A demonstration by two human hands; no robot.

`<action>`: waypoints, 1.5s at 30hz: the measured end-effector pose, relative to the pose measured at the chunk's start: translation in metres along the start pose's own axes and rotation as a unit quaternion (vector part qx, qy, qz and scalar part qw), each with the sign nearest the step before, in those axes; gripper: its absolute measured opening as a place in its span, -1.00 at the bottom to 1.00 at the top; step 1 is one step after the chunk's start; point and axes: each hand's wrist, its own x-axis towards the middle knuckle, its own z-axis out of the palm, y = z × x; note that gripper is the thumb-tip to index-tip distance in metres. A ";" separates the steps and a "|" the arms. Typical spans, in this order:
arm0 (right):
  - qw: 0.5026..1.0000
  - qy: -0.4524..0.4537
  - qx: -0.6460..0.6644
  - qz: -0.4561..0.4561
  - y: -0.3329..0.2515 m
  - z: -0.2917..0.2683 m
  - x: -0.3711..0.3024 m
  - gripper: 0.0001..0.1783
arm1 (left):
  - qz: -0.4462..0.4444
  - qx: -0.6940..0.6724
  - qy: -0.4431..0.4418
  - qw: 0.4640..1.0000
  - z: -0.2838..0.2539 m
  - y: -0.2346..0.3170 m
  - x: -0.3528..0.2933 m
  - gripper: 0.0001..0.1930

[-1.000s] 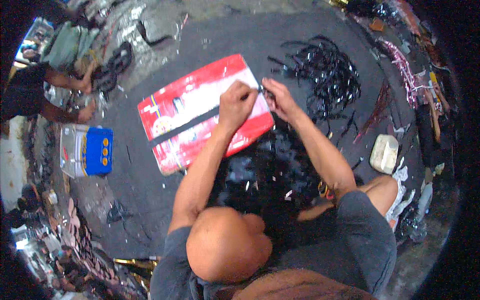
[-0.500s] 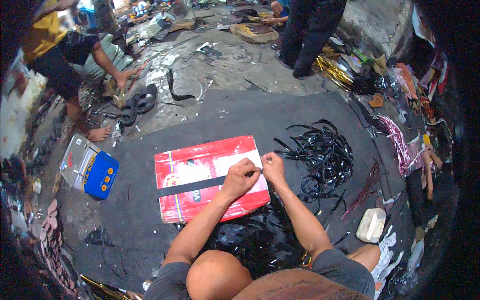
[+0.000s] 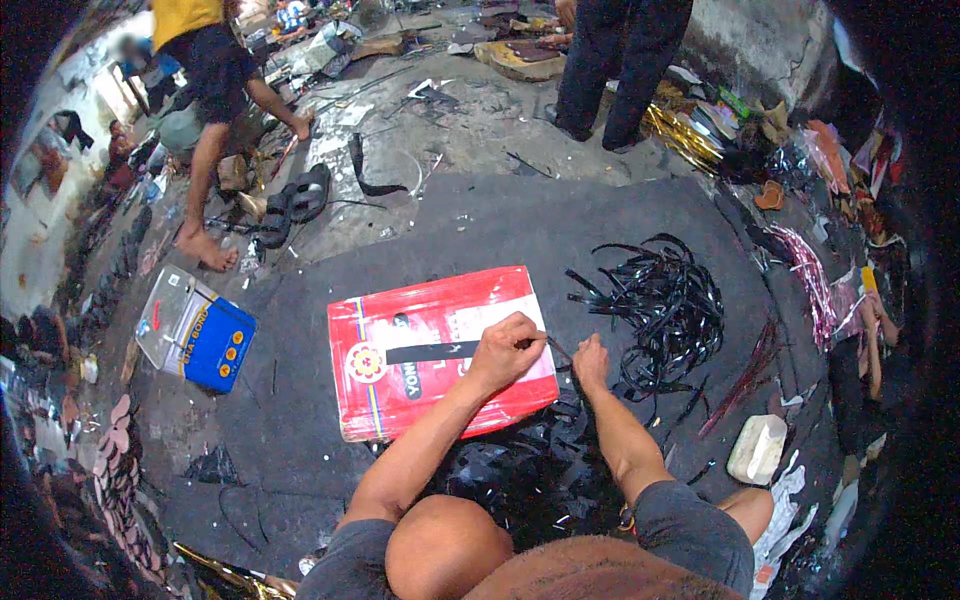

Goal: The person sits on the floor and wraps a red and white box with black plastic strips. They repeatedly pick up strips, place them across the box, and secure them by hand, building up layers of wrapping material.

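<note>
A red and white wrapped box-like pack [image 3: 400,318] lies in front of me. Across its top runs a flat black strip [image 3: 428,352], its right end under my left hand [image 3: 508,352]. That hand is closed, fingertips pinching the strip by the pack's right edge. Just beyond that edge my right hand [image 3: 591,364] is closed on a thin dark strand, which spans the short gap between the two hands. Its far end is hidden in my fingers. Right of the hands is a tangled heap of shiny black strips [image 3: 672,310].
At left stands a blue and clear container [image 3: 205,335]; a pale block [image 3: 757,449] lies at right. Black scraps [image 3: 525,465] cover the mat [image 3: 300,400] before my knees. A barefoot person [image 3: 205,130] is at upper left, another in dark trousers [image 3: 610,80] at the back.
My right hand has moved right and down, away from the left, with a strand now showing between them. The strip's left end has slid right across the pack. The person at upper left has shifted right.
</note>
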 end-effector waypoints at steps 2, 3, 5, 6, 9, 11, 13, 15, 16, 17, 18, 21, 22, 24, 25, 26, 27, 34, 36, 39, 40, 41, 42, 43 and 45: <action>0.997 -0.012 -0.020 0.072 -0.013 -0.019 -0.003 -0.68 | 0.004 0.012 0.009 1.000 0.000 -0.001 -0.001 -0.96; 0.999 -0.013 0.008 0.046 -0.005 -0.015 0.001 -0.67 | 0.007 0.018 0.014 1.000 -0.001 -0.001 -0.001 -0.96; 0.999 0.002 0.049 -0.011 0.008 -0.038 0.019 -0.66 | 0.028 -0.012 0.021 0.999 0.008 -0.003 0.004 -0.97; 0.975 -0.013 0.213 -0.054 0.008 -0.046 0.034 -0.65 | 0.039 -0.028 0.025 0.999 0.011 -0.004 0.006 -0.98; 0.894 -0.099 0.414 -0.138 -0.091 -0.099 0.003 -0.62 | -0.011 -0.010 0.024 1.000 0.000 -0.008 -0.006 -0.98; 0.936 -0.061 0.281 -0.202 -0.133 -0.120 -0.018 -0.64 | -0.009 -0.014 0.020 1.000 -0.001 -0.006 -0.003 -0.97; 0.948 -0.010 0.208 -0.240 -0.138 -0.121 -0.023 -0.64 | 0.005 -0.019 0.015 1.000 0.001 -0.006 -0.001 -0.96; 0.943 -0.007 0.236 -0.237 -0.129 -0.107 -0.016 -0.62 | 0.011 -0.005 0.012 1.000 0.003 -0.007 0.001 -0.97; 0.941 -0.027 0.262 -0.214 -0.126 -0.102 -0.017 -0.63 | 0.008 0.003 0.009 1.000 0.003 -0.006 0.000 -0.97; 0.937 -0.047 0.288 -0.191 -0.123 -0.096 -0.017 -0.63 | 0.001 0.005 0.009 1.000 0.003 -0.005 -0.002 -0.96; 0.932 -0.068 0.313 -0.168 -0.120 -0.091 -0.017 -0.64 | -0.006 0.009 0.010 1.000 0.002 -0.005 -0.004 -0.96; 0.941 -0.008 0.296 -0.164 -0.085 -0.046 -0.007 -0.61 | 0.009 0.004 0.013 1.000 0.004 -0.003 -0.002 -0.96; 0.945 0.006 0.285 -0.158 -0.071 -0.032 -0.001 -0.60 | 0.020 0.000 0.019 1.000 0.005 -0.004 -0.001 -0.96; 0.959 0.011 0.251 -0.131 -0.045 -0.013 0.004 -0.61 | 0.013 0.003 0.017 1.000 0.005 -0.003 -0.003 -0.96; 0.965 0.006 0.233 -0.121 -0.038 -0.009 0.005 -0.63 | 0.018 0.005 0.022 1.000 0.006 -0.003 -0.003 -0.96; 0.970 0.001 0.216 -0.111 -0.033 -0.005 0.006 -0.64 | 0.023 0.006 0.027 0.999 0.005 -0.004 -0.003 -0.96; 0.977 -0.018 0.192 -0.091 -0.029 0.000 0.009 -0.65 | 0.017 0.010 0.023 1.000 0.004 -0.004 -0.003 -0.96; 0.997 0.000 0.024 -0.078 0.005 0.013 0.020 -0.60 | 0.025 -0.013 0.018 0.999 0.006 -0.004 -0.002 -0.94; 0.999 -0.029 -0.026 -0.035 0.004 0.005 0.012 -0.59 | 0.018 -0.019 0.013 1.000 0.003 -0.007 -0.005 -0.94; 0.998 -0.036 -0.043 -0.020 0.003 -0.004 0.006 -0.60 | 0.018 -0.015 0.008 1.000 0.001 -0.007 -0.007 -0.94; 0.998 -0.038 -0.051 -0.011 0.005 -0.005 0.008 -0.60 | 0.028 -0.008 0.007 1.000 0.000 -0.007 -0.005 -0.95; 0.998 -0.039 -0.058 -0.003 0.005 -0.006 0.011 -0.60 | 0.037 -0.013 0.008 0.999 0.002 -0.007 -0.004 -0.95; 0.997 -0.040 -0.064 0.005 0.005 -0.006 0.013 -0.60 | 0.047 -0.019 0.010 0.999 0.004 -0.007 -0.003 -0.94; 0.996 -0.045 -0.074 0.005 0.003 -0.007 0.011 -0.60 | 0.052 -0.021 0.013 0.998 0.004 -0.008 -0.005 -0.94; 0.994 -0.055 -0.094 0.003 -0.001 -0.010 0.008 -0.58 | 0.061 -0.013 0.012 0.998 0.002 -0.011 -0.007 -0.93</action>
